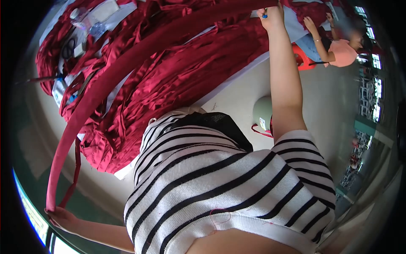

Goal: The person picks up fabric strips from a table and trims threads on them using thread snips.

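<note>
A long dark red fabric strip [156, 42] is stretched in an arc between my two hands. My left hand [64, 219], at the lower left, is closed on one end, and a narrower red piece hangs beside it. My right hand [272, 19], at the top, is closed round the other end, partly cut off by the frame edge. A small blue object [265, 16] shows at its fingers; I cannot make out what it is. Below the strip, a large heap of red fabric strips [190, 72] covers much of the table.
Among the fabric at upper left lie black-handled scissors [68, 48], a clear bottle [98, 29] and a white box [79, 49]. A co-worker [340, 51] sits at upper right on a red stool [302, 59], hands near red cloth. A green cylindrical container [263, 112] stands on the floor.
</note>
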{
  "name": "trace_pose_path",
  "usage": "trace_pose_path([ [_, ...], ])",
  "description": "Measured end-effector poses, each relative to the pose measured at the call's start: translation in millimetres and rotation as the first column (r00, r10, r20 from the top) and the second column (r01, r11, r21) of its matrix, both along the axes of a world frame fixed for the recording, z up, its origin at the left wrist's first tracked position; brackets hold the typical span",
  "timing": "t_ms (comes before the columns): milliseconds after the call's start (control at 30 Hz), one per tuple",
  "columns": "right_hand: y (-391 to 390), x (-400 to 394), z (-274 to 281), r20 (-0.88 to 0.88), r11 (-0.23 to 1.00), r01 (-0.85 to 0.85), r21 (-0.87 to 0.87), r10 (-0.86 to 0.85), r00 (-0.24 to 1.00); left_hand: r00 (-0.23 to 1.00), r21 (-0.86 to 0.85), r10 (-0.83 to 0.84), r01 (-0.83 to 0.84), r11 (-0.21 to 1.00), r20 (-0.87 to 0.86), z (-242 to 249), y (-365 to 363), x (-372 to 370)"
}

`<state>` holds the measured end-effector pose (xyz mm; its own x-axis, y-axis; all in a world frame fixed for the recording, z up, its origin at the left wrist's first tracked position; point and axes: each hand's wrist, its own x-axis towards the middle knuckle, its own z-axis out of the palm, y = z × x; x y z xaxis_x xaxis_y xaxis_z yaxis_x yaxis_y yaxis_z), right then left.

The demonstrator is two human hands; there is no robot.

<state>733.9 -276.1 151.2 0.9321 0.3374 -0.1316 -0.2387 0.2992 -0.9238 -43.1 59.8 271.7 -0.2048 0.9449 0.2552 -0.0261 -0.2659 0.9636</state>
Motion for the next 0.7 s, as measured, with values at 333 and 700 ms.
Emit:
trace_pose_path([
  [333,-144,115,-18,0.146,0.989,-0.025,-0.146,0.046,0.988,0.975,-0.338,-0.058,-0.019,0.941,-0.214,-59,4,-7],
  [700,-153,114,-100,0.186,0.686,0.145,-0.713,-0.015,0.982,0.971,-0.739,-0.189,0.232,0.633,0.144,-240,-75,11],
])
